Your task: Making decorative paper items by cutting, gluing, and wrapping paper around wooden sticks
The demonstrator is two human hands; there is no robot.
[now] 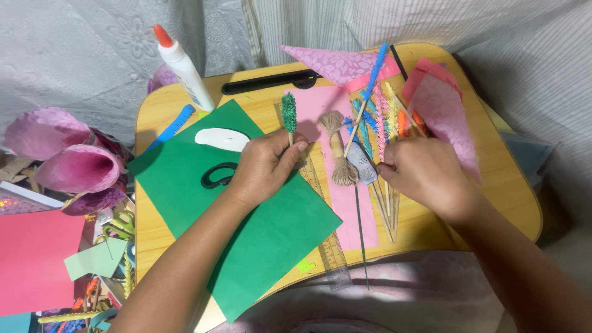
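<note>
**Green sprig pinched over a crowded craft table**

The left hand (pixel 266 165) pinches a fuzzy green sprig on a thin wooden stick (pixel 288 113) upright between thumb and fingers, above the green paper sheet (pixel 259 234). The right hand (pixel 425 172) lies curled over a bundle of coloured sprigs on sticks (pixel 379 123); I cannot tell whether it grips any. Black-handled scissors (pixel 216 176) sit half hidden under the left hand. To my eye, a careless sweep could scatter the loose sticks or roll the twine spool (pixel 339 154) away.

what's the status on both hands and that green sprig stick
Left hand pinching green sprig stick upright over green paper. Right hand down on the pile of coloured sprig sticks. Twine spool lies between the hands.
</note>
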